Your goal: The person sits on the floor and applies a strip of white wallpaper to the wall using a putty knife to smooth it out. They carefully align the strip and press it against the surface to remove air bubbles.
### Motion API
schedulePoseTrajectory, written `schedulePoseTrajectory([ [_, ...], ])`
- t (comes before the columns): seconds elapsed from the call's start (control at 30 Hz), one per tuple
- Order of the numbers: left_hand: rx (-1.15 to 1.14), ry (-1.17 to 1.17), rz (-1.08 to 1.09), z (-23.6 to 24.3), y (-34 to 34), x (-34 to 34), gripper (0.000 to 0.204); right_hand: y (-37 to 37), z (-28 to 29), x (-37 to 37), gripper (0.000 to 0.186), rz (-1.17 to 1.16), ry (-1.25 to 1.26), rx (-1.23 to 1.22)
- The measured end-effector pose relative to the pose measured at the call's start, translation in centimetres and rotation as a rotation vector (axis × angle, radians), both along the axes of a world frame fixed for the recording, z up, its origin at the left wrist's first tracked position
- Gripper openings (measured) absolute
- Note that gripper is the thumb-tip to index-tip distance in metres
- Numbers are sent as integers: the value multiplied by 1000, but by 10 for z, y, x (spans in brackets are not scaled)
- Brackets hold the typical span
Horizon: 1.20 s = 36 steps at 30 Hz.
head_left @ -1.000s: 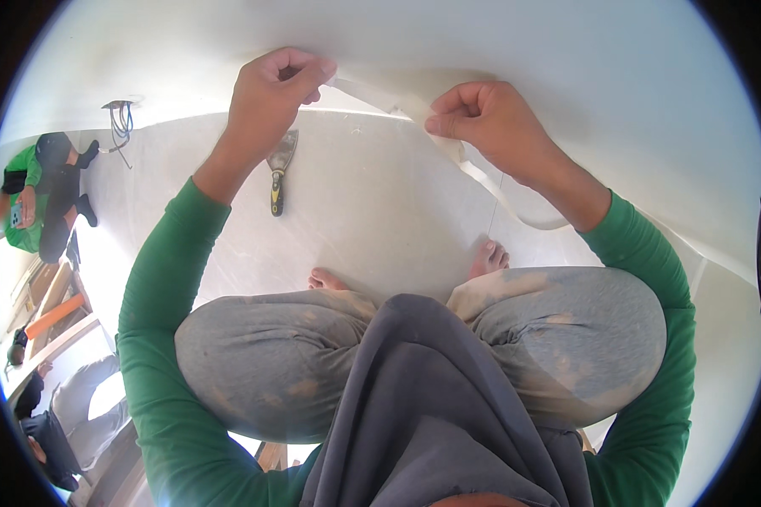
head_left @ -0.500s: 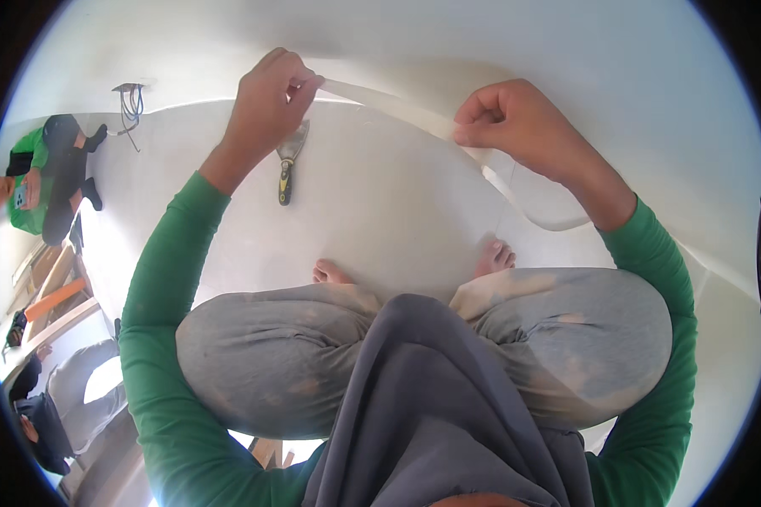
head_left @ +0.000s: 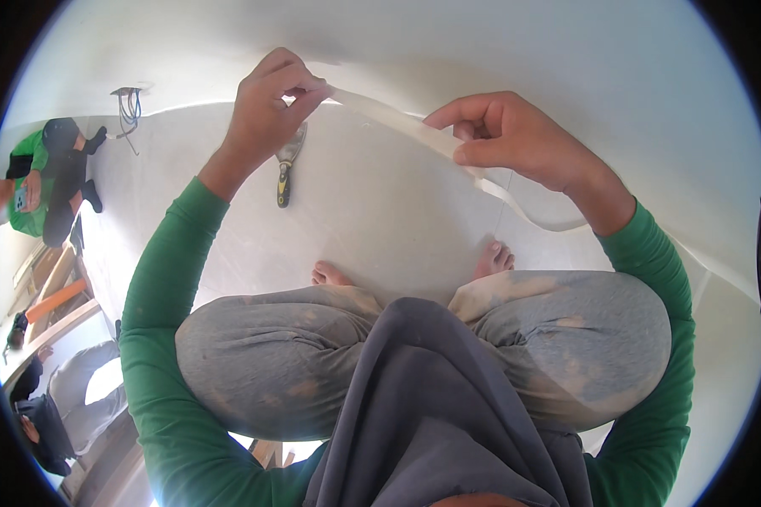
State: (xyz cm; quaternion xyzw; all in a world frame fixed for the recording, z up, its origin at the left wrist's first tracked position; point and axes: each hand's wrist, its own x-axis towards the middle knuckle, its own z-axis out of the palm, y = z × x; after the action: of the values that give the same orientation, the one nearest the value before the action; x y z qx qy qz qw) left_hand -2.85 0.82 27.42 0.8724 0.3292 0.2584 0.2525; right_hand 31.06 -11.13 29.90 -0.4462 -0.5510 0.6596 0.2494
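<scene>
A long pale strip of tape (head_left: pixel 397 121) stretches between my two hands, close to the foot of the white wall. My left hand (head_left: pixel 272 106) pinches its left end between thumb and fingertips. My right hand (head_left: pixel 524 139) has its thumb on the strip farther along, with the index finger reaching out along the upper edge; the other fingers are curled. Beyond the right thumb the strip's loose tail sags in a curve toward my right forearm. A putty knife (head_left: pixel 285 173) with a black and yellow handle lies on the floor below my left hand, its blade tip partly hidden.
The white wall (head_left: pixel 448 42) curves across the far side above the pale floor (head_left: pixel 380 220). Wires (head_left: pixel 129 110) hang from a wall opening at far left. A person in green (head_left: pixel 30 182) sits there with a phone; another person (head_left: pixel 46 422) is near wooden pieces (head_left: pixel 55 291).
My right hand has come slightly down, and its index finger has stretched out leftward along the strip from a tighter pinch. My left hand has barely moved.
</scene>
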Motion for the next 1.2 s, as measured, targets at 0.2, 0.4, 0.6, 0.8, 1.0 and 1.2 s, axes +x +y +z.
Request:
schedulePoseTrajectory([
  [0.2, 45, 38, -77, 4, -7, 6, 15, 3, -6, 8, 50, -49, -2, -27],
  [0.4, 64, 6, -80, 3, -11, 12, 19, 1, -2, -1, 62, -40, 224, -198],
  [0.6, -183, 13, 33, 16, -16, 23, 22, 0, 2, 0, 75, 35, 256, -185],
  [0.8, -223, 139, 38, 11, -18, 29, 25, -2, 6, -8, 83, 192, 50, -83],
  [1.0, -173, 136, 76, 4, -20, 36, 22, -7, 7, -10, 85, 286, -236, 162],
  [1.2, 44, 175, -85, 4, -17, 31, 29, -6, 24, -17, 92, 391, -501, 283],
])
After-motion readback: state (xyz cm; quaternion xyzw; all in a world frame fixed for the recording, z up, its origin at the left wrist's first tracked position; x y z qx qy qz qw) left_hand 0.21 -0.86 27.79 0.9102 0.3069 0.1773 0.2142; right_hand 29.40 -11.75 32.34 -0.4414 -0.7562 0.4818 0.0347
